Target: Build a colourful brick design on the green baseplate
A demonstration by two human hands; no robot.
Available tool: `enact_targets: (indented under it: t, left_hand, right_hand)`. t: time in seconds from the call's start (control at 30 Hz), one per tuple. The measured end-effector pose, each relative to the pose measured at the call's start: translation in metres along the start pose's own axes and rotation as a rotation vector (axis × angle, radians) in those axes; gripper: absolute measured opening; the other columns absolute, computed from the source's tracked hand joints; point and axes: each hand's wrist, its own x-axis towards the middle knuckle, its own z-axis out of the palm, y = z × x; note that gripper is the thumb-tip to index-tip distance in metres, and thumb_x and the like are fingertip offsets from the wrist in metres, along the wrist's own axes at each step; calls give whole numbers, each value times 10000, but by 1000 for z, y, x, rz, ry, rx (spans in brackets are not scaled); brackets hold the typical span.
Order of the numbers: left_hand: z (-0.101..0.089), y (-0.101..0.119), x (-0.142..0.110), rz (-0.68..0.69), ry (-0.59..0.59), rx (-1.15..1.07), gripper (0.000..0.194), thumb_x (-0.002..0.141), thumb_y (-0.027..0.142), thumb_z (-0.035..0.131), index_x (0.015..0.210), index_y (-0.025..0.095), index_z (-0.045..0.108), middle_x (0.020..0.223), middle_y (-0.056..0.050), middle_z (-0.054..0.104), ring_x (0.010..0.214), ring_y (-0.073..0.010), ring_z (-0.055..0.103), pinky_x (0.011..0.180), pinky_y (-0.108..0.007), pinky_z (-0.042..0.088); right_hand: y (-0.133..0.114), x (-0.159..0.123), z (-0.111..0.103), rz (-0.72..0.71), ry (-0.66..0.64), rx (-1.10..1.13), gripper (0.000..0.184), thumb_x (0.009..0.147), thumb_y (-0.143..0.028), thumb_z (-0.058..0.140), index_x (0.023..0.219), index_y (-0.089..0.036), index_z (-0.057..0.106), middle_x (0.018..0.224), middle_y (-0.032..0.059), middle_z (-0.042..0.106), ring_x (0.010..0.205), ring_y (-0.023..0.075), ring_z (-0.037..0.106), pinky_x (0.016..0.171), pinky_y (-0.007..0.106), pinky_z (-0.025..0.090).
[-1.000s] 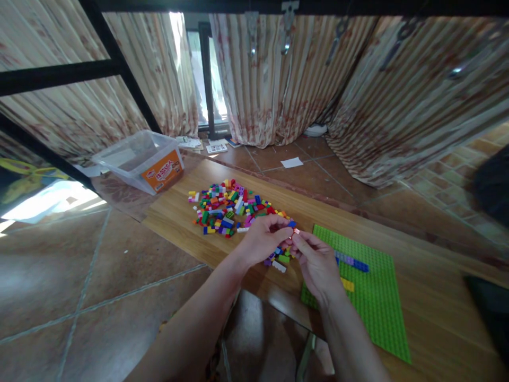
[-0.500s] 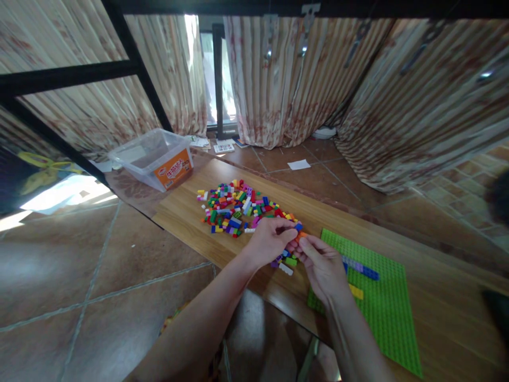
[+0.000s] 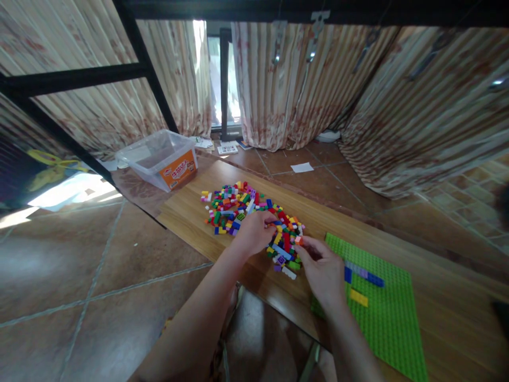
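My left hand (image 3: 254, 231) is over the pile of toy building bricks (image 3: 286, 239), thumb and forefinger pinched. A small blue brick (image 3: 275, 223) shows at its fingertips, partly covered by them. At the right end of the pile, my right hand (image 3: 321, 262) pinches a small orange brick (image 3: 299, 241) between thumb and fingers. Beside the right wrist lies the green baseplate (image 3: 392, 313). On it are a row of grey, purple and blue bricks (image 3: 368, 275), a yellow brick (image 3: 359, 297) and a blue brick (image 3: 348, 275) partly hidden by the hand.
The bricks and baseplate rest on a long wooden table (image 3: 217, 178). A clear plastic bin (image 3: 159, 159) with an orange label stands beyond its left end. A white paper (image 3: 302, 167) lies on the tiled floor, in front of striped curtains (image 3: 294, 95).
My hands have moved apart. The left one went left over the pile with the blue brick at its fingertips, while the right one kept the orange brick. The view has shifted slightly.
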Motion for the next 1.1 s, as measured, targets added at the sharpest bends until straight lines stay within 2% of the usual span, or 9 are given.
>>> enact_targets:
  t: [0.1,0.27,0.43,0.63,0.73,0.9,1.1]
  left_hand:
    - [0,2,-1,25,-17,90,286,772,132,603,1017,184,739,953,-55,759,871,-197,688,829,-293,526]
    - [-1,4,-4,21,-21,109,376,782,130,588,1136,171,708,1116,-84,737,986,-221,684,902,-322,518]
    - [-1,3,-4,39,-17,144,350,783,163,609,1116,191,713,1100,-68,741,983,-217,684,910,-313,517]
    - [1,4,-4,60,-4,169,301,831,188,571,1096,160,711,1099,-86,737,977,-214,682,914,-325,508]
    - [1,5,-4,83,-5,189,271,849,193,551,1060,160,718,1063,-82,744,957,-206,681,901,-314,506]
    - [1,6,-5,92,-10,226,268,861,200,541,1058,163,718,1048,-82,747,938,-208,682,876,-304,505]
    - [3,6,-3,90,-13,278,272,854,226,559,1071,186,718,1009,-65,753,873,-201,684,844,-292,515]
  right_hand:
    - [0,-1,3,14,-7,-3,335,765,-418,703,1010,-191,727,960,90,732,824,224,665,797,391,514]
    - [-1,-2,-1,35,-18,13,325,800,-372,661,1066,-191,706,962,90,740,824,221,674,794,387,513]
    - [-2,-3,-2,-61,-54,-76,339,808,-390,661,1077,-188,697,952,80,719,779,209,651,741,364,503]
    - [-5,-2,2,-217,-91,-245,237,869,-344,590,1014,-200,710,924,63,699,824,214,633,768,358,476]
    - [-7,-1,1,-230,-109,-284,236,883,-344,571,1023,-208,705,923,63,691,851,224,630,775,361,473]
    - [-11,0,4,-225,-125,-345,307,892,-334,570,1154,-206,664,985,82,675,915,245,625,828,385,475]
    - [-15,3,8,-213,-90,-347,173,894,-281,568,984,-221,703,938,72,660,909,233,609,832,370,467]
